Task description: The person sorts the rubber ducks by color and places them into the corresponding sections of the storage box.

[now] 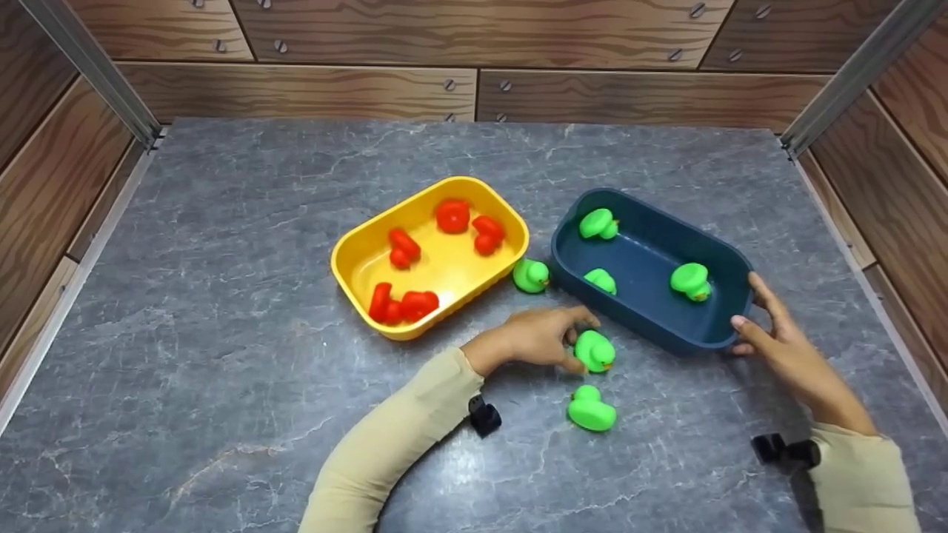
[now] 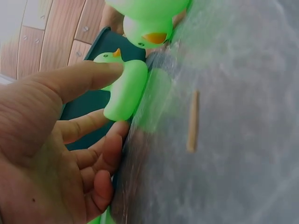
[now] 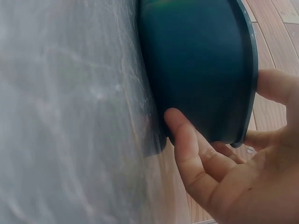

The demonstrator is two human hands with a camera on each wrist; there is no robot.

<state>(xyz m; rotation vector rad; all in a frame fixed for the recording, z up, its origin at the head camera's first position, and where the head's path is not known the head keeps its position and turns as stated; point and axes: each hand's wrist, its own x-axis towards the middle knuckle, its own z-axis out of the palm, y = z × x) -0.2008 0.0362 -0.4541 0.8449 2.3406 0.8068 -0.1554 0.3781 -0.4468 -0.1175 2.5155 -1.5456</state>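
My left hand (image 1: 544, 337) has its thumb and curled fingers around a green rubber duck (image 1: 595, 352) on the tabletop. In the left wrist view, the thumb crosses this duck (image 2: 127, 91) while fingertips meet its far side. My right hand (image 1: 785, 348) grips the right end of a dark blue bin (image 1: 652, 322), with fingers against its outer wall (image 3: 201, 70) in the right wrist view. Several green ducks, one of them a duck (image 1: 690, 281) at the right, lie inside that bin. Another green duck (image 1: 592, 409) rests nearer me, below the left hand.
Left of the blue bin stands a yellow bin (image 1: 437, 255) with several red rubber ducks, including a red duck (image 1: 452, 215). A green duck (image 1: 531, 275) sits between the two bins. Wood-patterned panels (image 1: 296, 92) border the grey marbled tabletop (image 1: 222, 296).
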